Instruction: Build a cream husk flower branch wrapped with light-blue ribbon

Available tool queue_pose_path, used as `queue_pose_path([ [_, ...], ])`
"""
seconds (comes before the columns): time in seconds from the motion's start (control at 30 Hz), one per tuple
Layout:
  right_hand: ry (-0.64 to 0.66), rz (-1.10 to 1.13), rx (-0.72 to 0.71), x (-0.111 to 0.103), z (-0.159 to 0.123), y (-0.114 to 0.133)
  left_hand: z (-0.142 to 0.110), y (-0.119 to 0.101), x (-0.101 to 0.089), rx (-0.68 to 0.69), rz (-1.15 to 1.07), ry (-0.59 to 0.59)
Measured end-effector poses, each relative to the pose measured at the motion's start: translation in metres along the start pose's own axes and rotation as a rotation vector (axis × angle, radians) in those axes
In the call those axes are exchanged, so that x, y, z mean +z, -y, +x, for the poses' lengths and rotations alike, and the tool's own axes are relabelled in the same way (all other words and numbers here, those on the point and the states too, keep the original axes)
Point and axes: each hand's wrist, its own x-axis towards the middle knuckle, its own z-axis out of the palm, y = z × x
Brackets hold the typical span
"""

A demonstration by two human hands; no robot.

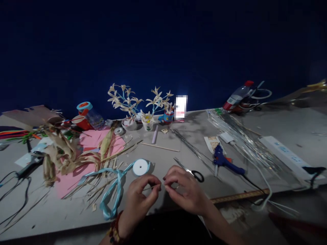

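Note:
My left hand (143, 192) pinches thumb and fingers together, and a thin pale strand (152, 187) shows at its fingertips. Close beside it, my right hand (185, 190) is also closed in a pinch; whatever lies between its fingertips is too small to make out. The two sets of fingertips almost meet near the table's front edge. Just beyond the left hand lies a white spool (140, 167) with light blue ribbon (109, 199) trailing leftward. Scissors (190, 171) with black handles lie behind the right hand.
Dried corn husks (61, 160) cover pink paper (67, 183) at left. Husk flowers stand in white cups (147, 125) at the back. A blue glue gun (224, 161), wire bundles (245, 149), a power strip (283, 154) and a wooden ruler (240, 196) lie right. Cables trail there too.

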Motion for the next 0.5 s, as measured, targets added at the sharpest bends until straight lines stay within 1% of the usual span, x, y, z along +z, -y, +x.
queue_pose_path([
  [0.13, 0.039, -0.063, 0.008, -0.002, 0.0, 0.002, 0.002, 0.009, 0.003, 0.0, -0.017, -0.006],
  [0.2, 0.108, -0.126, 0.022, -0.012, 0.002, 0.0, 0.006, 0.013, 0.004, -0.006, -0.027, -0.015],
  [0.27, 0.182, -0.176, 0.032, -0.033, 0.011, -0.01, 0.009, 0.017, 0.004, -0.027, -0.045, -0.034],
  [0.3, 0.195, -0.186, 0.041, -0.048, 0.018, -0.02, 0.01, 0.019, 0.004, -0.046, -0.063, -0.044],
  [0.33, 0.172, -0.189, 0.057, -0.066, 0.028, -0.032, 0.011, 0.02, 0.006, -0.072, -0.091, -0.053],
  [0.37, 0.097, -0.184, 0.096, -0.085, 0.04, -0.048, 0.012, 0.022, 0.007, -0.104, -0.13, -0.053],
  [0.4, -0.032, -0.185, 0.165, -0.105, 0.054, -0.067, 0.012, 0.024, 0.01, -0.144, -0.18, -0.044],
  [0.43, -0.218, -0.195, 0.251, -0.125, 0.07, -0.087, 0.012, 0.026, 0.013, -0.184, -0.239, -0.03],
  [0.47, -0.321, -0.218, 0.285, -0.144, 0.087, -0.107, 0.011, 0.028, 0.016, -0.221, -0.299, -0.019],
  [0.5, -0.389, -0.24, 0.299, -0.161, 0.104, -0.129, 0.011, 0.03, 0.02, -0.251, -0.359, -0.012],
])
